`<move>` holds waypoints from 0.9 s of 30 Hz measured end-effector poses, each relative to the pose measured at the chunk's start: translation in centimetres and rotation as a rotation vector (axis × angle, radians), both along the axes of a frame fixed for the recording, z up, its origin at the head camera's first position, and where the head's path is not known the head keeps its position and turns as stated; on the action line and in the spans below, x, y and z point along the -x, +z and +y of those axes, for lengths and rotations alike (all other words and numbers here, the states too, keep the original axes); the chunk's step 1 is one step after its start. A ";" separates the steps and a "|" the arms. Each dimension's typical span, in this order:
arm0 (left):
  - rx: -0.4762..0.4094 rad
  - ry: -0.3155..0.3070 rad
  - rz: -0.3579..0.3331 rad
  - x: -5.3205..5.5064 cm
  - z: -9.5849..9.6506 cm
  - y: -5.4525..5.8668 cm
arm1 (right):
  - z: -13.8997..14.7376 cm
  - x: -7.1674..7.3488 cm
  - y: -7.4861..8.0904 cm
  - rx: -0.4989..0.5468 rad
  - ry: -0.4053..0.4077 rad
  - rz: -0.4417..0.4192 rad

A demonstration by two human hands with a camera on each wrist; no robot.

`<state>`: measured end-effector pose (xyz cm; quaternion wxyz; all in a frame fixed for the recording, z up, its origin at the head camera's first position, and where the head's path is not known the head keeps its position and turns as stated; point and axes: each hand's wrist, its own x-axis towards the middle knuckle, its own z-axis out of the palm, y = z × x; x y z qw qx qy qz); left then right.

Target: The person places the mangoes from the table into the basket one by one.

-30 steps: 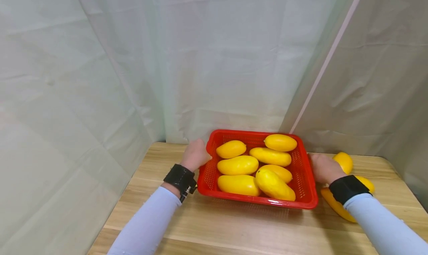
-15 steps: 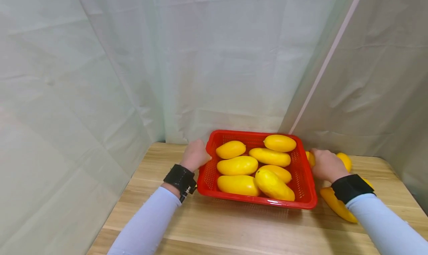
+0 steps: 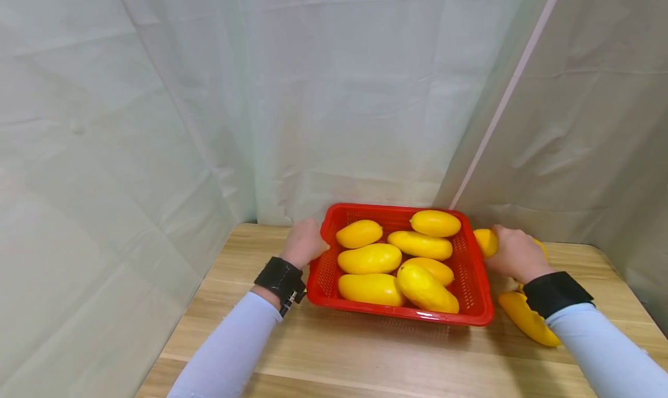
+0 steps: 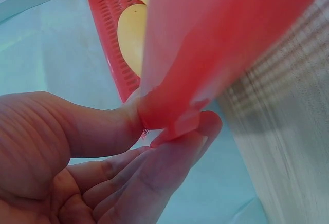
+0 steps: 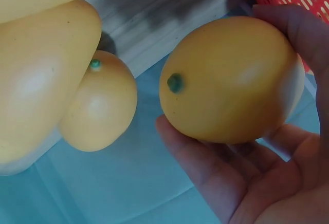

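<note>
A red plastic basket point(image 3: 319, 282) with several yellow mangoes point(image 3: 371, 259) in it stands on the table. My left hand point(image 3: 304, 244) pinches the basket's left rim between thumb and fingers; the left wrist view shows the red rim point(image 4: 205, 44) up close. Just outside the basket's right side, my right hand point(image 3: 516, 256) grips another mango point(image 5: 231, 80) with thumb and fingers curled round it. That mango's green stem end faces the right wrist camera. In the head view the right hand covers part of it.
Loose mangoes lie on the wooden table point(image 3: 365, 357) right of the basket, one of them point(image 3: 527, 319) below my right wrist and another point(image 5: 100, 100) partly hidden in the head view. Pale sheeting point(image 3: 355, 96) hangs behind and along the left.
My right hand has shifted slightly right and up, and the mango in its grip has come into view beside the basket. The left hand stays on the rim.
</note>
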<state>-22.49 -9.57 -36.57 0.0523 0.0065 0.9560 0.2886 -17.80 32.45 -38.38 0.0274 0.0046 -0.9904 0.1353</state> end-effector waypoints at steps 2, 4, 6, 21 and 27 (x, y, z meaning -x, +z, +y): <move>-0.003 0.001 0.002 0.0 0.0 0.0 | 0.0 -0.1 0.2 0.015 -0.019 0.010; -0.004 0.002 0.002 0.1 0.0 0.0 | 0.1 -0.2 0.4 0.032 -0.039 0.020; -0.002 0.002 0.004 0.1 0.0 0.0 | 0.1 -0.2 0.6 0.043 -0.058 0.041; 0.022 -0.005 0.010 0.1 0.0 -0.1 | -1.3 -0.4 2.1 0.078 -0.063 0.194; 0.001 -0.002 0.010 0.1 0.0 -0.2 | -2.2 -0.3 2.7 0.065 -0.049 0.219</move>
